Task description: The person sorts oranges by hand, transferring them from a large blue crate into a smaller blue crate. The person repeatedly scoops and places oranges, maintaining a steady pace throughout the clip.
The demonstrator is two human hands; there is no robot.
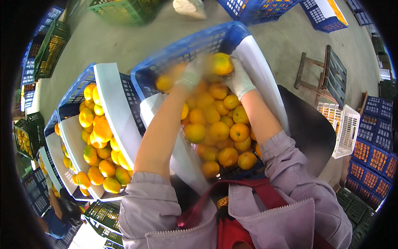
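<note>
A blue plastic crate with white paper liner along its sides stands before me, holding many mandarin oranges. Between my two gloved hands is a yellow-green mandarin, above the others in the crate's far part. My right hand has its fingers against the right side of that fruit. On its left is my left hand, blurred by a smear on the lens; whether its fingers grip the fruit cannot be made out. More oranges lie beyond the left wrist.
To the left, another blue crate with a paper flap is heaped with mandarins. A green crate stands ahead. A wooden stool and a white crate are at right. Another person works at lower left.
</note>
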